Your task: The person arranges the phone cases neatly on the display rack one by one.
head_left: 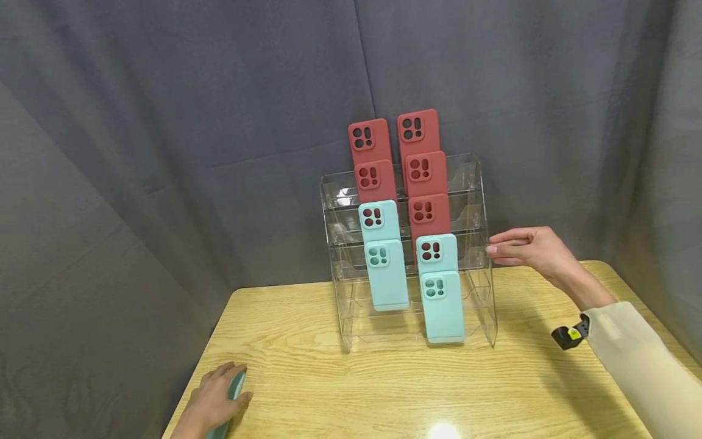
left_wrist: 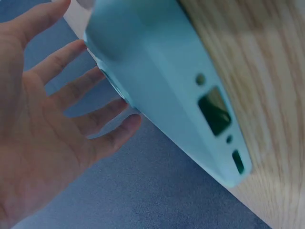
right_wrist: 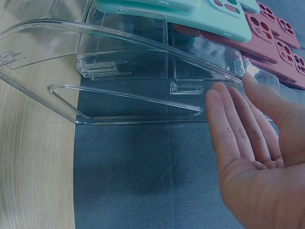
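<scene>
At the table's front left, my left hand point(head_left: 211, 399) holds a light teal phone case point(left_wrist: 152, 81) between thumb and fingers. The left wrist view shows its fingers spread, with the fingertips at the case's edge. A clear tiered display rack point(head_left: 351, 302) stands toward the back of the table. It carries red phone cases point(head_left: 430, 210) on the upper tiers and mint phone cases point(head_left: 443, 314) lower down, in two columns. My right hand point(head_left: 529, 247) is at the rack's right side, fingers extended. Its thumb tip meets the front edge of the clear side panel point(right_wrist: 128, 40).
The rack stands on a light wooden table point(head_left: 296, 378) with rounded back corners. Dark grey-blue curtains point(head_left: 219, 122) hang behind it and along both sides. A small black device point(head_left: 570, 335) is strapped to the right wrist beside a pale sleeve point(head_left: 641, 353).
</scene>
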Tool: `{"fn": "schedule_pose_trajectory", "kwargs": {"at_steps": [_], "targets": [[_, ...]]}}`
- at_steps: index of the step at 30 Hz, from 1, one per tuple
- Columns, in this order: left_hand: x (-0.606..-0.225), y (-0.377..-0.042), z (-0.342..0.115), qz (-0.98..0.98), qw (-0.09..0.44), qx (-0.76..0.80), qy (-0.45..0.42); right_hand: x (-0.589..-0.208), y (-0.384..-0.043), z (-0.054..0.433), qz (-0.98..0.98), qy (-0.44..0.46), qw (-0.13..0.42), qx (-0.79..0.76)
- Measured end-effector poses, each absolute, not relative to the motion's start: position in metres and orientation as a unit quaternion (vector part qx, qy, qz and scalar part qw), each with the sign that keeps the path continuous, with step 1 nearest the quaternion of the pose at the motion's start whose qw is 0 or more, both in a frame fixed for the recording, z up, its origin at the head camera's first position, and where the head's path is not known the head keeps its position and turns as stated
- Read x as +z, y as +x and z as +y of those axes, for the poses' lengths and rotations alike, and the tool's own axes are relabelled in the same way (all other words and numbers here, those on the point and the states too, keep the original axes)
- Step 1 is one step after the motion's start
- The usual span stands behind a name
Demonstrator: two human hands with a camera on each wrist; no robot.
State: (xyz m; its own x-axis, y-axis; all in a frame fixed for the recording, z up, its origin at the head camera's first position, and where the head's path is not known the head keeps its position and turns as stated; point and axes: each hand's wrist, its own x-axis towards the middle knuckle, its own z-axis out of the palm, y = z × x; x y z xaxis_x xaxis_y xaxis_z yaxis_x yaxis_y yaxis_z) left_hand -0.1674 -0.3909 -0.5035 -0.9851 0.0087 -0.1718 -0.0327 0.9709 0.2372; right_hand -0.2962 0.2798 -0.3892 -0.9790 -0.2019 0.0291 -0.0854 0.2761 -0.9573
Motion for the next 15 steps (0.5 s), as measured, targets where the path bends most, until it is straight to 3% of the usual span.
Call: {"fn": "schedule_pose_trajectory", "kwargs": {"at_steps": [15], "targets": [[-0.4963, -0.1663, -0.3944, 0.987, 0.107, 0.116, -0.022, -0.3912, -0.2987, 0.2811, 0.794, -0.092, 0.054, -0.598]]}}
